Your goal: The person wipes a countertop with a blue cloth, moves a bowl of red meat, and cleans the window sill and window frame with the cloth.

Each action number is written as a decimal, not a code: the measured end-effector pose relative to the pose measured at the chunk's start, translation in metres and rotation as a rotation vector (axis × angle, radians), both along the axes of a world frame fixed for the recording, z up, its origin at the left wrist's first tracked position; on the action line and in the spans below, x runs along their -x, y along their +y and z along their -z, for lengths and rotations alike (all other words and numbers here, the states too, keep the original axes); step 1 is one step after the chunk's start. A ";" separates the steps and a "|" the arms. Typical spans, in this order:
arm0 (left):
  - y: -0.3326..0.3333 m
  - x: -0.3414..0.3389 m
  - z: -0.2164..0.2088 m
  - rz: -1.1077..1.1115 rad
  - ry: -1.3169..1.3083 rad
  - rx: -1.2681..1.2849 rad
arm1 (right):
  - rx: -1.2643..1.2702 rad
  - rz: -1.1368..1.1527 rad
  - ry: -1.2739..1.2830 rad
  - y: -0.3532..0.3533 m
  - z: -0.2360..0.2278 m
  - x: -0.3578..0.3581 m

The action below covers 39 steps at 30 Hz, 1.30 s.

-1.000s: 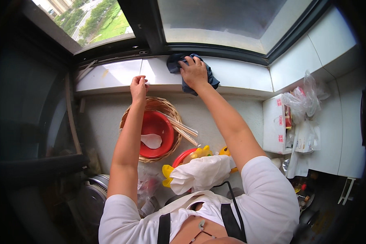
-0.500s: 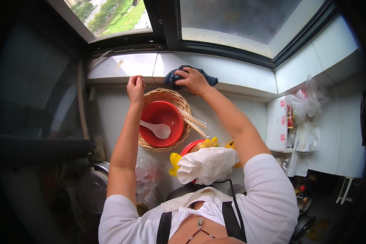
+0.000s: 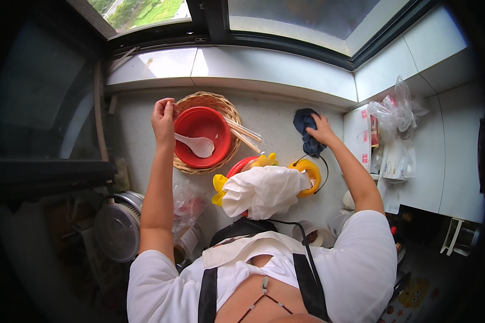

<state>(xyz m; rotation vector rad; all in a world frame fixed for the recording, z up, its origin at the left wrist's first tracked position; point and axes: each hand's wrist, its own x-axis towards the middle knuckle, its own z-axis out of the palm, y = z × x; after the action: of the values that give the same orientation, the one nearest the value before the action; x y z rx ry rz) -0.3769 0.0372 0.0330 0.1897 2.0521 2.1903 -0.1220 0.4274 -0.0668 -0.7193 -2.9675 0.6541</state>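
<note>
On the counter's right part, my right hand (image 3: 321, 130) presses its fingers onto a crumpled dark blue cloth (image 3: 307, 125). My left hand (image 3: 164, 119) hovers by the left rim of a wicker basket (image 3: 235, 116), its fingers curled in with nothing visible in them. Inside the basket sits a red bowl (image 3: 191, 121) with a white spoon (image 3: 199, 145) in it. Several pale chopsticks (image 3: 244, 132) rest across the basket's right side. Closer to me, a white cloth (image 3: 267, 188) lies bunched over a red container (image 3: 237, 167) and yellow things.
A yellow bucket (image 3: 318, 175) with a dark handle stands close to my right forearm. White boxes and plastic bags (image 3: 396, 116) are piled at the right wall. A tiled sill (image 3: 264, 64) runs below the window. A round lidded pot (image 3: 117, 231) is at the lower left.
My right hand has brought the dark blue cloth off the sill and down onto the counter at the right. The left hand stays beside the basket. The whole view has shifted slightly.
</note>
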 end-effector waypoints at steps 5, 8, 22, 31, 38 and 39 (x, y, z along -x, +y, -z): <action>-0.004 0.003 0.005 -0.016 -0.042 -0.002 | -0.218 -0.121 -0.219 -0.028 0.014 0.037; -0.004 0.007 0.005 -0.014 -0.047 -0.018 | -0.194 -0.172 -0.140 -0.064 0.015 0.089; -0.022 0.029 0.020 -0.029 -0.011 0.122 | 0.472 -0.416 0.054 -0.055 -0.079 0.114; -0.028 0.050 0.038 -0.040 -0.009 0.178 | -0.131 0.218 0.268 0.079 -0.047 0.074; -0.031 0.055 0.050 -0.068 -0.030 0.175 | -0.342 0.057 0.101 0.005 -0.053 0.193; -0.033 0.057 0.053 -0.065 -0.030 0.171 | -0.333 0.024 0.070 -0.015 -0.061 0.215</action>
<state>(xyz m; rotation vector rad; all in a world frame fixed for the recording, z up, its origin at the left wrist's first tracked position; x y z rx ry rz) -0.4338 0.0042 -0.0198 0.0728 2.2448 2.0249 -0.3371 0.4120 -0.0058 -0.6847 -2.8902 0.1696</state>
